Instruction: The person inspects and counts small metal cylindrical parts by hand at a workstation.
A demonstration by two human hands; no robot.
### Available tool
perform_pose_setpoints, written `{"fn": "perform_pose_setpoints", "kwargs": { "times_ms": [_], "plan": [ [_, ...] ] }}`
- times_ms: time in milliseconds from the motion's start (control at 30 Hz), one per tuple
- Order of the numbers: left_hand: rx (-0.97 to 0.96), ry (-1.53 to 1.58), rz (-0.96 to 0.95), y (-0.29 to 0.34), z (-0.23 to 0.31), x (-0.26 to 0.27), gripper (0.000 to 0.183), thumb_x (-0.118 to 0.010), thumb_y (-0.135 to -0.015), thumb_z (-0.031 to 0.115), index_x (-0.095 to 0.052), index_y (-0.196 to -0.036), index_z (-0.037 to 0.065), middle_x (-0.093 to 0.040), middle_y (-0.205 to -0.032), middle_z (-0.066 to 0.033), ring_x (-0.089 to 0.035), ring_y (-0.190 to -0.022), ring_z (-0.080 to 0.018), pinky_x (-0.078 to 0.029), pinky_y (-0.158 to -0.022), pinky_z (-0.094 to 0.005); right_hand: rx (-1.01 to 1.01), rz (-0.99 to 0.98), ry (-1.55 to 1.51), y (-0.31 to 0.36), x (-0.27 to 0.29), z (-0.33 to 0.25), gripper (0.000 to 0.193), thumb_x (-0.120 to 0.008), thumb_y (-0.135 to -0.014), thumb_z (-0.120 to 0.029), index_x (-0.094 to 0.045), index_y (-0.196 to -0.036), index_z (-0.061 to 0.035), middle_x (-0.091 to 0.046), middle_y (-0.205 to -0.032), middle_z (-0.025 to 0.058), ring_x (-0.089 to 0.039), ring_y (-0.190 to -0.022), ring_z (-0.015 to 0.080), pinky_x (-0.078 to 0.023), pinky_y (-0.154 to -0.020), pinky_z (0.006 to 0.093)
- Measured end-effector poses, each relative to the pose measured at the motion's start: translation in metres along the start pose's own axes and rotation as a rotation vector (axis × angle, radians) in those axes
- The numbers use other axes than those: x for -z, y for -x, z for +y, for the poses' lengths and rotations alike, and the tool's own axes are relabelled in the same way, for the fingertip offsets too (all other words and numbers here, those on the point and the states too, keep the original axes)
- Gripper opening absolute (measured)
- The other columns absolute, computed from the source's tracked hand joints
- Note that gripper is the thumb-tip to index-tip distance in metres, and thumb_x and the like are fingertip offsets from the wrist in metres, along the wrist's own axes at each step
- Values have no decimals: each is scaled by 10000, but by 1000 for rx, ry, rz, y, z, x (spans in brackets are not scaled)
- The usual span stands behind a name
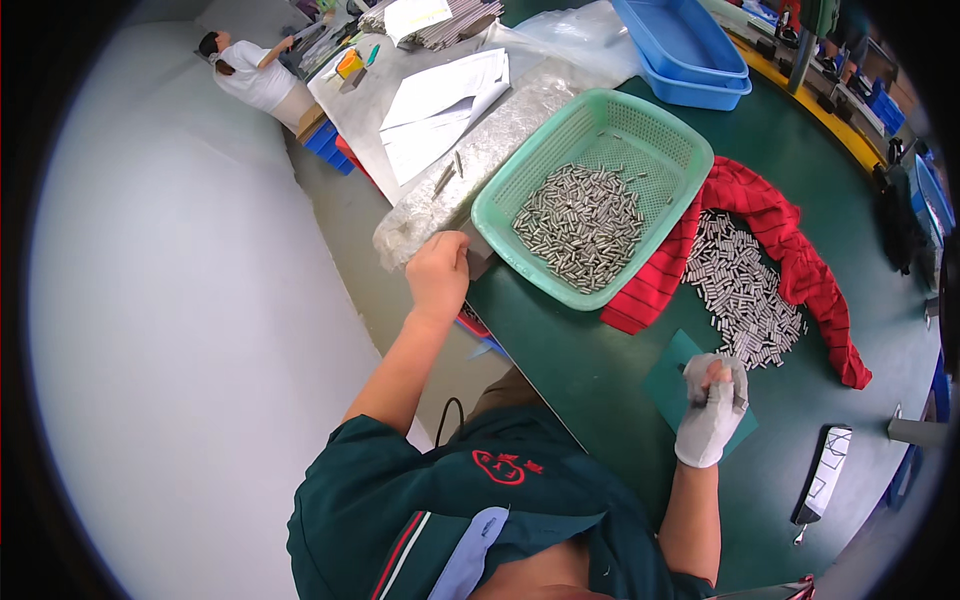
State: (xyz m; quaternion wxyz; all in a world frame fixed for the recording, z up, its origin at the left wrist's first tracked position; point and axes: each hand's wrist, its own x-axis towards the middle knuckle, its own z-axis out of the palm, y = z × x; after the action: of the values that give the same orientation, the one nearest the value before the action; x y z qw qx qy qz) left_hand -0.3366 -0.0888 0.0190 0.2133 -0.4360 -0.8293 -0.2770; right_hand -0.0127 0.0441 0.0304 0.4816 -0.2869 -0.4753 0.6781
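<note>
My bare left hand [440, 272] is closed beside the near left corner of a green plastic basket [490, 245]. A grey-brown block or flap [481, 254] lies right by its fingertips; whether they grip it is hidden. Inside the basket is a heap of small metal pins [582, 225]. Over a flat green sheet [670, 378] is my right hand [712, 412], in a white glove with some fingertips bare. Its fingers are curled together, and what they hold is too small to make out. Just beyond it, a second pile of metal pins [742, 290] is spread on the table.
A rolled red cloth [800, 250] curves round the loose pins and runs under the basket. Bubble wrap [500, 135] and papers [440, 105] lie left of it, blue trays [690, 50] behind. A white-and-black tool [826, 475] lies at right. Another person [250, 75] stands far left.
</note>
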Motion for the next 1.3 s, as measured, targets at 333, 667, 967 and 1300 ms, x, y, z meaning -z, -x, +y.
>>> {"fn": "perform_pose_setpoints", "kwargs": {
  "times_ms": [333, 667, 967, 1300],
  "plan": [
    [-108, 7, -58, -6, 4, 12, 140, -613, -724, -37, -613, -781, 91, -644, -776, -44, -632, -726, -261, -502, -624, -344, -6, 5, -14, -2, 0, 0, 317, -554, -941, -280, -413, -729, -91, -398, -646, -3, -304, -579, 83, -210, -531, 252],
    [7, -12, 21, -4, 1, 1, 119, -612, -738, -23, -600, -759, 92, -627, -742, -52, -623, -717, -263, -497, -619, -368, -31, 38, -5, -2, -2, -2, 335, -556, -947, -294, -412, -724, -89, -405, -636, 2, -324, -577, 86, -230, -536, 250],
    [-66, 2, -37, -1, 5, 9, 121, -611, -734, -21, -605, -771, 93, -637, -766, -54, -627, -719, -262, -498, -629, -368, -25, 41, -17, -2, 0, -3, 329, -555, -945, -281, -412, -722, -87, -408, -635, 2, -316, -571, 85, -223, -526, 247],
    [147, 94, 8, -2, 0, 4, 113, -627, -742, -9, -609, -796, 88, -639, -763, -70, -622, -682, -292, -495, -629, -372, 6, 19, -61, -6, -2, 1, 299, -532, -957, -242, -417, -726, -90, -394, -629, -1, -304, -563, 80, -211, -519, 245]
  ]
}}
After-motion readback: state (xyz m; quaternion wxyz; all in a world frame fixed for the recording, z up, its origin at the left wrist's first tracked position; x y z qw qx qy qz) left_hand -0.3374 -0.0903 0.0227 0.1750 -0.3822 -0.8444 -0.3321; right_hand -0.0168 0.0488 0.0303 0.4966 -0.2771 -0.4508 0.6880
